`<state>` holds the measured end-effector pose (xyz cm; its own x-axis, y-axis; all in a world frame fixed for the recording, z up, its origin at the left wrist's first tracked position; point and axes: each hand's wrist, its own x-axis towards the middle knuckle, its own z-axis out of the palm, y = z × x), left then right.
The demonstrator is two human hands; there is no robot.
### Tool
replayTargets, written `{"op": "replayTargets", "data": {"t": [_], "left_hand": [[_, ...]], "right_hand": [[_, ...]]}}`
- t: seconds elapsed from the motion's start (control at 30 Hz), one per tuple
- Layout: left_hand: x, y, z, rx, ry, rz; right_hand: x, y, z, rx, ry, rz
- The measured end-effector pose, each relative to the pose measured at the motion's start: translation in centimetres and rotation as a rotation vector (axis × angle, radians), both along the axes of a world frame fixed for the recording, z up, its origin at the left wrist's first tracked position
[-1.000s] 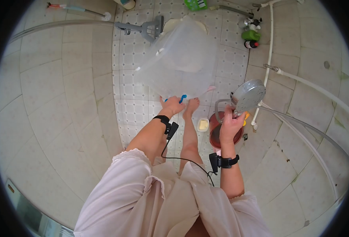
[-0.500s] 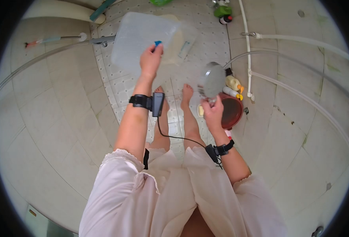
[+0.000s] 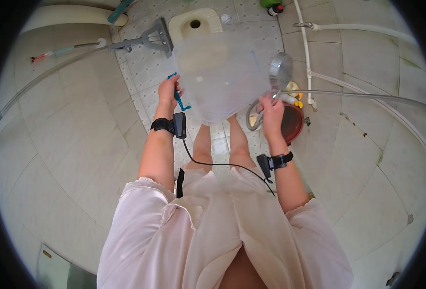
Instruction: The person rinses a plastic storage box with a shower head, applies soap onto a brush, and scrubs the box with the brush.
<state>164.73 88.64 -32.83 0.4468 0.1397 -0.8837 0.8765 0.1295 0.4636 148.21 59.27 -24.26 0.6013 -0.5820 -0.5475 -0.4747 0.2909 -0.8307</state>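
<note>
My left hand (image 3: 167, 92) is closed round a blue handle (image 3: 178, 98) at the left side of a translucent plastic box (image 3: 217, 77). The box hangs in front of my legs, and I see the floor faintly through it. My right hand (image 3: 271, 115) grips a chrome shower head (image 3: 281, 70) by its handle, with the round face held upward beside the box's right edge. From the grip, a grey hose (image 3: 252, 118) loops down and then runs off to the right. I cannot make out whether water is flowing.
Beyond the box is a squat toilet (image 3: 195, 14) in the tiled floor. A grey mop head (image 3: 161, 38) stands at its left. On the right are a reddish-brown basin (image 3: 294, 126), bottles (image 3: 292, 99) and white wall pipes (image 3: 303, 48). A cable (image 3: 222, 164) joins my wrist straps.
The box has swung right and nearer to me, uncovering the toilet and mop head. My left hand moved left and nearer. My right hand and the shower head rose away and to the right.
</note>
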Motion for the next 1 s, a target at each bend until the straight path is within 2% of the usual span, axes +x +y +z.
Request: {"op": "replayTargets", "data": {"t": [0.07, 0.2, 0.27, 0.37, 0.4, 0.47, 0.6, 0.73, 0.77, 0.83, 1.0], "left_hand": [[-1.2, 1.2, -0.7, -0.046, 0.025, 0.030], [-2.9, 2.2, -0.8, -0.163, 0.054, 0.099], [-3.4, 2.2, -0.7, -0.153, 0.050, 0.115], [-3.5, 2.1, -0.5, -0.160, 0.046, 0.129], [-3.4, 1.9, -0.1, -0.177, 0.048, 0.131], [-3.1, 1.6, 0.8, -0.219, 0.025, 0.139], [-3.0, 0.9, 6.0, -0.303, -0.070, 0.167], [-4.5, 2.6, 9.5, -0.237, -0.122, 0.166], [-5.1, 3.5, 9.5, -0.155, -0.127, 0.177], [-6.0, 5.5, 8.5, -0.021, -0.132, 0.191], [-5.3, 5.0, 5.7, 0.017, -0.189, 0.209]], "right_hand": [[0.5, -0.7, -0.3, 0.117, -0.003, -0.089], [0.8, -0.2, -0.3, 0.152, 0.100, 0.060], [0.5, 0.6, 0.6, 0.106, 0.215, 0.270], [-1.3, 0.8, -0.3, 0.071, 0.259, 0.401], [-1.9, 0.7, -0.4, 0.071, 0.260, 0.403], [-3.0, 0.3, -0.4, -0.150, 0.260, 0.459], [-4.4, -1.4, 0.8, -0.132, 0.235, 0.412], [-5.1, -1.2, 1.1, -0.101, 0.245, 0.413], [-5.1, -1.1, 1.1, -0.087, 0.247, 0.422], [-4.9, -0.4, 0.9, -0.073, 0.251, 0.425], [-6.4, 1.9, -1.2, -0.094, 0.189, 0.434]]}}
